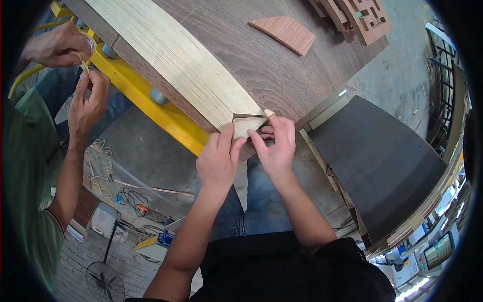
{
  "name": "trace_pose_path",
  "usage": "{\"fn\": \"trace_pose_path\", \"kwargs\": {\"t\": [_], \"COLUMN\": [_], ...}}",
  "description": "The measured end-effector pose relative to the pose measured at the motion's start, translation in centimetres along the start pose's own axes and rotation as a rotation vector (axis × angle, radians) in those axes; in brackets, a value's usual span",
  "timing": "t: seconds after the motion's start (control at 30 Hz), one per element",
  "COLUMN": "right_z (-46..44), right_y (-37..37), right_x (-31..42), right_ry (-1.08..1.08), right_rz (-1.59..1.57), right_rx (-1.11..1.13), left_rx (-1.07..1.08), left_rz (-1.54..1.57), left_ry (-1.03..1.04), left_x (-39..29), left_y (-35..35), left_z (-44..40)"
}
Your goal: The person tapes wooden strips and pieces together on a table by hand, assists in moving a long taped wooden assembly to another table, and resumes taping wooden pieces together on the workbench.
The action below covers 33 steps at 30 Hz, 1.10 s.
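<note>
A long pale wooden board (186, 55) lies along the table edge, with a notch cut into its near end. In that notch sits a small pale wood piece (247, 124), a dark gap showing along its far side. My left hand (217, 158) grips the piece's left side, thumb and index finger closed on it. From the right, my right hand (275, 146) pinches its near edge with the thumb. The right index fingertip, wrapped in something pale, touches the corner where piece and board meet. Some fingers of my right hand are curled under.
Brown wood-grain tabletop (221, 27) carries a cut brown panel (284, 33) and stacked slotted brown parts (359, 20). A yellow frame (151, 110) runs below. At left, a co-worker's hands (88, 98) hold a tape roll. A dark-topped stand (372, 156) is right; cables (133, 201) lie on the floor.
</note>
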State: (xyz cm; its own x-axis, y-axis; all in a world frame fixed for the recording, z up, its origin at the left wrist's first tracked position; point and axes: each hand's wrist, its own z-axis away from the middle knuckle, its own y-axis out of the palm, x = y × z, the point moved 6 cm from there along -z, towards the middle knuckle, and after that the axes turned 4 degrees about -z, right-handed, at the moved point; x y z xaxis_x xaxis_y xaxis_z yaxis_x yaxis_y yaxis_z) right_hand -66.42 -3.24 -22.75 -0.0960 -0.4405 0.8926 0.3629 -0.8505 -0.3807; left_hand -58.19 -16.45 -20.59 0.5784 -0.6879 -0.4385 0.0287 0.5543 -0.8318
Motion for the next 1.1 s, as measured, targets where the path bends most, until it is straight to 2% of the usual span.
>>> {"fn": "trace_pose_path", "kwargs": {"t": [0.13,0.2,0.23,0.3,0.43,0.53,0.73,0.83,0.9,1.1], "right_z": [-0.3,-1.0,-1.7,-2.9,-5.0,-5.2,-5.9,-6.1,-6.0,-6.7], "right_y": [0.1,-0.8,-1.4,-0.7,-0.3,-0.4,0.1,0.2,0.2,0.8], "right_x": [-0.6,2.0,1.6,1.3,2.2,1.6,2.0,2.1,2.3,1.9], "right_ry": [0.123,-0.386,-0.388,-0.521,-0.536,-0.55,-0.636,-0.625,-0.621,-0.69], "right_rz": [0.016,0.157,0.156,0.338,0.35,0.323,0.356,0.364,0.381,0.362], "right_rx": [-0.015,0.009,0.011,0.279,0.377,0.419,0.425,0.465,0.472,0.479], "left_rx": [-0.134,-0.271,-0.273,-0.386,-0.404,-0.462,-0.418,-0.455,-0.518,-0.526], "left_rz": [0.125,0.062,0.06,0.072,0.226,0.238,0.283,0.331,0.445,0.388], "left_ry": [0.146,0.296,0.295,0.304,0.216,0.238,0.259,0.203,0.054,0.103], "left_x": [0.9,0.8,1.4,2.5,3.3,3.2,3.6,3.3,3.6,3.7], "left_y": [-0.2,-1.0,-0.5,0.4,1.7,1.7,2.5,2.8,2.9,3.4], "left_z": [0.6,0.8,0.8,0.8,0.8,1.1,1.6,1.9,2.0,2.1]}}
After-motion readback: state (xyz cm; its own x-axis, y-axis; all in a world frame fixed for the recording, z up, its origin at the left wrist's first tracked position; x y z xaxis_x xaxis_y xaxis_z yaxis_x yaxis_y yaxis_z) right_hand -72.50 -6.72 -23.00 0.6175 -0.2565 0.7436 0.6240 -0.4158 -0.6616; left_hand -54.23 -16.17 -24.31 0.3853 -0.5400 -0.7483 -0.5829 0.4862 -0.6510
